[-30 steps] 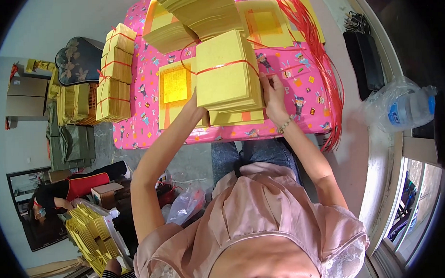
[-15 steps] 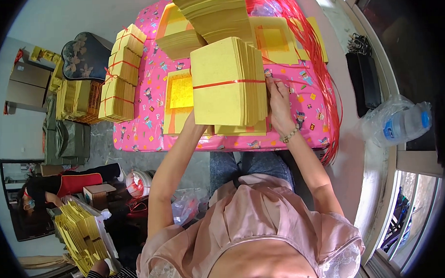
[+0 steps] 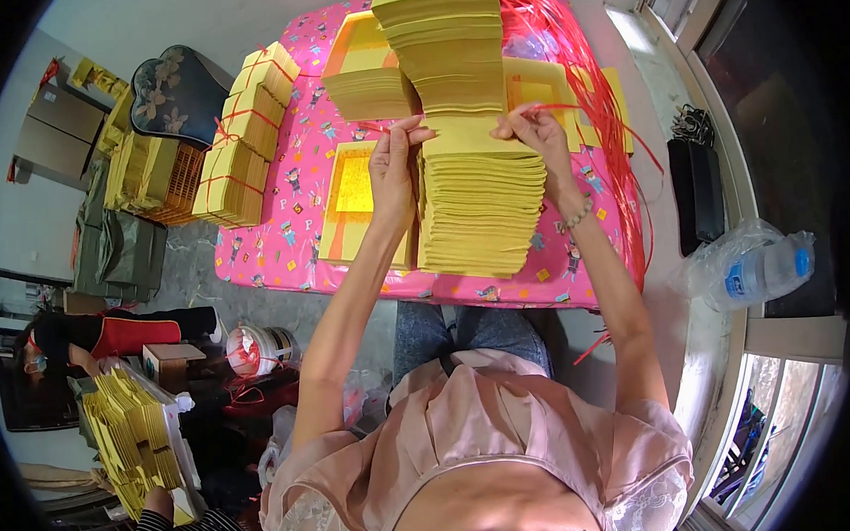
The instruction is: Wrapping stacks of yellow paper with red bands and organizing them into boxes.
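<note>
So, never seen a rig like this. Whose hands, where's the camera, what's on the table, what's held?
There's no machine: these are a person's bare hands. The view comes from the left of two wide fisheye cameras worn on the head, looking down, so straight edges bend toward the rim. On the pink patterned table cover stands a near yellow stack, with a taller stack behind it. Tied bundles line the left side; loose red strips trail down the right. The fingers of the right hand pinch a red strip. Red also shows beside the left hand, though its grip is hard to make out.
</note>
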A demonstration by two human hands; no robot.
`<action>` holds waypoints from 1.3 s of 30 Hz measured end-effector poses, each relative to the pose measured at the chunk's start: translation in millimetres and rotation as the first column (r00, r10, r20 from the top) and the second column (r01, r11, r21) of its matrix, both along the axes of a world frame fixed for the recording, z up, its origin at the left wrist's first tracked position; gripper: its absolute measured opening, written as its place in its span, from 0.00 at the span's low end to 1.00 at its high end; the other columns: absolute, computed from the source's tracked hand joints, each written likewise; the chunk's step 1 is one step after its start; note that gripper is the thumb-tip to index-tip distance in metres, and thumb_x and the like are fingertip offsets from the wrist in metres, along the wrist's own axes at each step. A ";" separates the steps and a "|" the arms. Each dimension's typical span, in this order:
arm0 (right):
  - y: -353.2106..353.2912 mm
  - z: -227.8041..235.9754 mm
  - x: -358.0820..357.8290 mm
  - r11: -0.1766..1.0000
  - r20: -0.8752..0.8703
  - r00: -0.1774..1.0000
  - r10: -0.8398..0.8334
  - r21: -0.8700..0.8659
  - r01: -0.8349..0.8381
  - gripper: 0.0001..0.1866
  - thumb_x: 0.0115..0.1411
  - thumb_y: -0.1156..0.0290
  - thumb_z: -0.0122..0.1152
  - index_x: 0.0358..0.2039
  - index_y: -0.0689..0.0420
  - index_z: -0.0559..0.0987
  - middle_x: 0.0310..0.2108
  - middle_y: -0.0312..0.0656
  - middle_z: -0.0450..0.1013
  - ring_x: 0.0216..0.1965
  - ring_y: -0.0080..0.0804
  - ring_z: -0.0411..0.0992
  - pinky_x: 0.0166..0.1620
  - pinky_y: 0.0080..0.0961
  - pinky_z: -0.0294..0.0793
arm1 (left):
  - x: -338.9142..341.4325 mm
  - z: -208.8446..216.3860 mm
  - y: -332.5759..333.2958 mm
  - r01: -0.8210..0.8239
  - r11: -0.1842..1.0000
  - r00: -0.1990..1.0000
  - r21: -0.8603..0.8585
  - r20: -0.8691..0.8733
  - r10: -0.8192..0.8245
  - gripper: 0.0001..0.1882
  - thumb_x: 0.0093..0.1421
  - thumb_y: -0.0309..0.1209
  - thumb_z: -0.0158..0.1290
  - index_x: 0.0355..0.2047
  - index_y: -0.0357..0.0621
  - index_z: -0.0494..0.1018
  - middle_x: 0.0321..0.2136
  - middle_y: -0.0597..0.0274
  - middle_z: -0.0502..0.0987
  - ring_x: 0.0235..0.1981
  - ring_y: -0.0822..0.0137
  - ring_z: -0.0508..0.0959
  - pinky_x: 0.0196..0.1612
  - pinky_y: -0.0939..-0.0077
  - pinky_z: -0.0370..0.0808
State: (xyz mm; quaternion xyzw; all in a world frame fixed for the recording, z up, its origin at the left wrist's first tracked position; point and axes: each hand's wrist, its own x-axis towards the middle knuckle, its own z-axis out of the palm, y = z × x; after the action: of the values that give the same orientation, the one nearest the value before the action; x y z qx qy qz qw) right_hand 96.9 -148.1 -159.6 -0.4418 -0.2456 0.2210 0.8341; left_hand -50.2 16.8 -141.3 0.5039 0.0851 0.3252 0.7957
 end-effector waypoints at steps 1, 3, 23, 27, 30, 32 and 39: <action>2.1 5.2 10.2 0.999 0.157 0.987 0.042 -0.028 -0.038 0.06 0.68 0.71 0.55 0.39 0.61 0.73 0.31 0.39 0.78 0.34 0.24 0.77 0.39 0.21 0.76 | 1.9 -0.1 1.3 -0.002 1.000 1.000 -0.002 0.002 0.002 0.17 0.72 0.38 0.43 0.49 0.37 0.73 0.37 0.60 0.81 0.39 0.75 0.78 0.47 0.80 0.73; 5.2 16.9 23.4 0.989 0.311 0.940 0.136 -0.097 -0.111 0.07 0.67 0.71 0.57 0.39 0.61 0.74 0.30 0.40 0.78 0.37 0.28 0.79 0.42 0.21 0.77 | 3.1 -0.6 4.9 -0.047 0.990 0.996 0.132 0.076 0.037 0.17 0.73 0.36 0.42 0.47 0.35 0.73 0.35 0.59 0.82 0.39 0.74 0.78 0.48 0.78 0.73; 11.9 45.1 33.3 0.878 0.363 0.825 0.432 -0.379 -0.293 0.04 0.67 0.74 0.56 0.36 0.61 0.72 0.32 0.32 0.73 0.38 0.20 0.77 0.44 0.19 0.78 | -36.5 31.0 -67.2 -0.106 0.155 0.889 0.982 0.024 0.458 0.12 0.56 0.22 0.56 0.40 0.49 0.81 0.26 0.74 0.81 0.27 0.67 0.71 0.43 0.69 0.63; 11.6 36.8 28.2 0.811 0.256 0.799 0.545 -0.404 -0.424 0.04 0.65 0.74 0.58 0.37 0.60 0.73 0.32 0.32 0.73 0.36 0.19 0.76 0.44 0.18 0.78 | -36.4 17.9 -81.4 -0.058 0.311 0.904 0.949 -0.082 0.419 0.09 0.57 0.26 0.56 0.38 0.47 0.81 0.22 0.64 0.78 0.25 0.62 0.71 0.40 0.66 0.65; 4.9 38.0 26.0 0.797 0.186 0.817 0.546 -0.415 -0.439 0.05 0.63 0.74 0.61 0.36 0.59 0.75 0.32 0.31 0.73 0.35 0.18 0.74 0.42 0.16 0.76 | -34.4 18.4 -80.1 -0.015 0.386 0.890 0.922 -0.164 0.426 0.08 0.61 0.28 0.53 0.38 0.46 0.81 0.20 0.62 0.77 0.22 0.60 0.73 0.35 0.65 0.68; 1.4 44.6 29.1 0.793 0.357 0.759 0.545 -0.513 -0.328 0.05 0.62 0.73 0.63 0.34 0.61 0.77 0.32 0.32 0.74 0.35 0.17 0.72 0.41 0.17 0.73 | -25.4 26.3 -73.4 0.043 0.634 0.864 0.772 -0.347 0.364 0.08 0.63 0.30 0.53 0.38 0.43 0.80 0.19 0.59 0.78 0.19 0.60 0.76 0.28 0.67 0.72; -3.5 83.6 0.4 0.877 0.772 0.506 0.385 -0.476 0.059 0.07 0.54 0.71 0.67 0.31 0.60 0.82 0.27 0.40 0.75 0.34 0.31 0.73 0.41 0.28 0.71 | 4.2 32.2 -43.9 0.147 0.596 0.841 0.789 -0.417 0.345 0.11 0.58 0.31 0.59 0.35 0.35 0.81 0.18 0.58 0.79 0.18 0.77 0.74 0.21 0.76 0.69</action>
State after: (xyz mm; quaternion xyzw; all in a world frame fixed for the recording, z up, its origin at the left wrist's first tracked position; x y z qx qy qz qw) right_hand 97.3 -151.7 -76.0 -0.6436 -0.6050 0.1066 0.4565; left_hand -45.9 -27.1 -109.1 0.8674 0.1762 0.2217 0.4093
